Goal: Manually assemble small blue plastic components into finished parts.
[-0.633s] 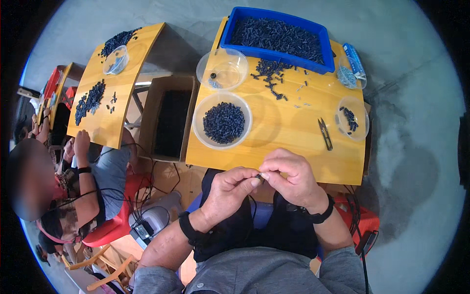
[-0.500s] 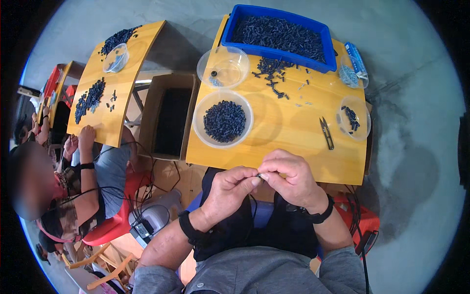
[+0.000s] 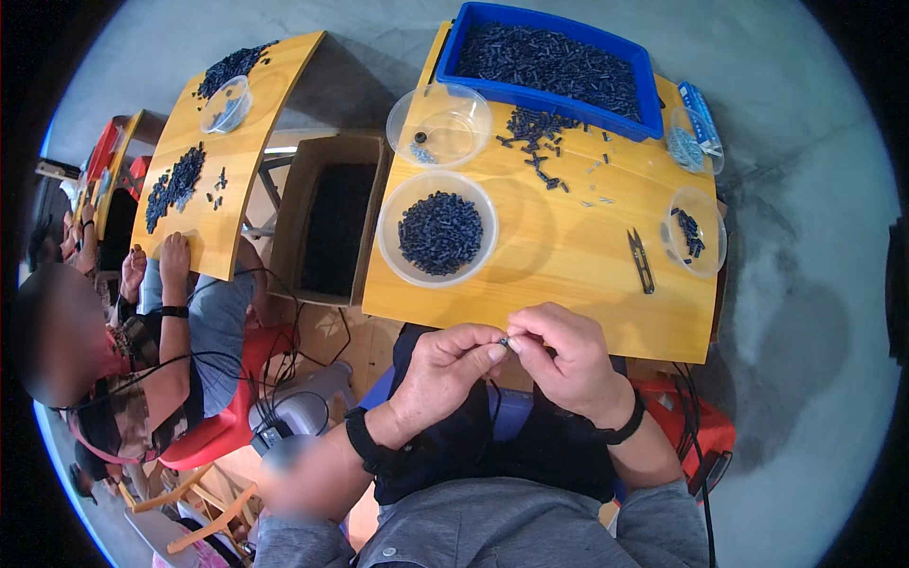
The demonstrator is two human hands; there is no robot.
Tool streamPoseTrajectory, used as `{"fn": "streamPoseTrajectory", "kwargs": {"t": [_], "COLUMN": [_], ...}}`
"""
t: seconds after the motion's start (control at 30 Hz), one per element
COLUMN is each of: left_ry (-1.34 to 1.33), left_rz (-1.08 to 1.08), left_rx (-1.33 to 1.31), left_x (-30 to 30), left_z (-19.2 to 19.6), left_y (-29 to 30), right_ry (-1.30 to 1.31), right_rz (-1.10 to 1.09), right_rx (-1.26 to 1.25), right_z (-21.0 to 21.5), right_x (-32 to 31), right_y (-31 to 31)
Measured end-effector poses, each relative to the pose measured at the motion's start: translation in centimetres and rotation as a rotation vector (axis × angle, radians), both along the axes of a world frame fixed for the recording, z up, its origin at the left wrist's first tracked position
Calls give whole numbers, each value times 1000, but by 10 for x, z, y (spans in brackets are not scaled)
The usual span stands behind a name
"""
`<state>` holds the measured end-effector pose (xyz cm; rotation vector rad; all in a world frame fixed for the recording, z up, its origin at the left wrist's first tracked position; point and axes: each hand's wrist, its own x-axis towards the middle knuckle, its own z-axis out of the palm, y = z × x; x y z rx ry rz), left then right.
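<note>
My left hand (image 3: 442, 371) and my right hand (image 3: 566, 355) meet just below the front edge of the wooden table (image 3: 568, 260). Their fingertips pinch one small dark part (image 3: 503, 341) between them. Directly ahead on the table stands a clear round bowl (image 3: 437, 230) filled with small dark blue parts. A second clear bowl (image 3: 439, 125) behind it holds only a few. A blue tray (image 3: 554, 66) full of the same parts sits at the far edge, with loose parts (image 3: 540, 147) spilled in front of it.
Small snips (image 3: 640, 259) lie at the right of the table beside a small clear cup (image 3: 696, 234) with a few parts. An open cardboard box (image 3: 333, 227) stands between my table and a neighbouring table (image 3: 222, 151), where another person (image 3: 161, 331) sits.
</note>
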<state>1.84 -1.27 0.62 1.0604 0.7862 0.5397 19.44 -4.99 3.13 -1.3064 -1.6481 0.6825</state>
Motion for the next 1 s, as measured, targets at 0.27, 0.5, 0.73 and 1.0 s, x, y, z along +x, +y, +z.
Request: {"fn": "streamPoseTrajectory", "kwargs": {"t": [0.27, 0.5, 0.73, 1.0], "left_ry": [3, 30, 38, 9], "left_rz": [-21, -51, -101, -44], "left_rx": [2, -34, -28, -92], "left_x": [-1, -1, -1, -5], "left_z": [1, 3, 5, -10], "left_y": [2, 5, -1, 0], "right_ry": [46, -84, 33, -339], "right_rz": [98, 165, 234, -263], "right_rx": [22, 22, -104, -59], "right_z": [-2, 2, -2, -46], "right_x": [3, 7, 15, 67], "right_y": [1, 5, 5, 69]}}
